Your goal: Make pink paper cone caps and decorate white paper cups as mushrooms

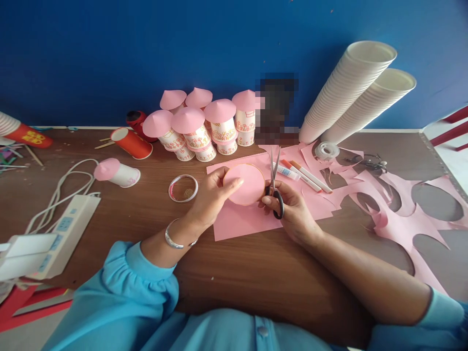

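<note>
My left hand pinches a round pink paper disc by its left edge, holding it just above a pink paper sheet on the wooden table. My right hand grips grey scissors, fingers through the dark handles, blades pointing away from me and slightly parted right beside the disc's right edge. A silver bangle circles my left wrist.
Paper cups with pink cone tops cluster at the back. Two tall stacks of white cups lean at right. Markers, tape rolls, pink offcuts, a capped cup lying on its side and a power strip lie around.
</note>
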Demonstrator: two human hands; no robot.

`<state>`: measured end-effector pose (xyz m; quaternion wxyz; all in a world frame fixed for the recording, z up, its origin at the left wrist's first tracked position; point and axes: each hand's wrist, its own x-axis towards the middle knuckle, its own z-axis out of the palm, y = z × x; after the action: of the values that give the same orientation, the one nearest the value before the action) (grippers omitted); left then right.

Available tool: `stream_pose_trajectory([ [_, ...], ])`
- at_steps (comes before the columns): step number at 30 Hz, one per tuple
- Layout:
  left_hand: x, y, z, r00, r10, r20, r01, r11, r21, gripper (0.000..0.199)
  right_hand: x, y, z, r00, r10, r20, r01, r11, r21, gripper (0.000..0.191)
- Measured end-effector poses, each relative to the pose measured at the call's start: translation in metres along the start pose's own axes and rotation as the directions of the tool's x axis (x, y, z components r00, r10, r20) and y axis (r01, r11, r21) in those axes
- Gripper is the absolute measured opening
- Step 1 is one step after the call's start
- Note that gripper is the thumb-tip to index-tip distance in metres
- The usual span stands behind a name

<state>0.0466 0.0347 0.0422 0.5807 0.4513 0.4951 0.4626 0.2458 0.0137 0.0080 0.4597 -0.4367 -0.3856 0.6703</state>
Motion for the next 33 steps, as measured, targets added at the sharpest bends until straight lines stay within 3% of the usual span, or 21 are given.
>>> stream_pose_trajectory([
  [4,-0.003,-0.007,0.000,0.999,-0.011,0.041,0.008,0.997,0.075,0.024,0.001,-0.001,0.001,1.000,-0.012,-0.023,0.012,1.000,0.000,0.040],
  [11,-0.005,0.005,0.004,0.996,-0.025,0.088,0.012,0.989,0.145,0.026,0.001,-0.006,-0.001,1.000,-0.028,-0.002,0.028,0.999,-0.044,0.035],
  [15,-0.003,0.004,0.000,0.992,-0.028,0.125,0.014,0.994,0.111,0.023,0.001,-0.007,-0.002,0.999,-0.026,0.022,0.028,0.997,-0.066,0.037],
  [21,0.000,-0.003,-0.009,0.995,-0.038,0.096,0.026,0.992,0.120,0.026,0.002,-0.010,-0.003,0.999,-0.053,0.013,0.054,0.998,-0.024,0.034],
  [29,0.004,0.008,-0.004,0.988,-0.116,0.098,0.121,0.992,-0.042,0.039,0.003,-0.011,-0.004,0.999,-0.049,0.010,0.049,0.999,-0.013,0.033],
  [33,0.005,0.006,-0.006,0.985,-0.101,0.139,0.101,0.995,0.007,0.038,0.004,-0.011,-0.003,0.999,-0.042,0.015,0.042,0.999,-0.009,0.034],
])
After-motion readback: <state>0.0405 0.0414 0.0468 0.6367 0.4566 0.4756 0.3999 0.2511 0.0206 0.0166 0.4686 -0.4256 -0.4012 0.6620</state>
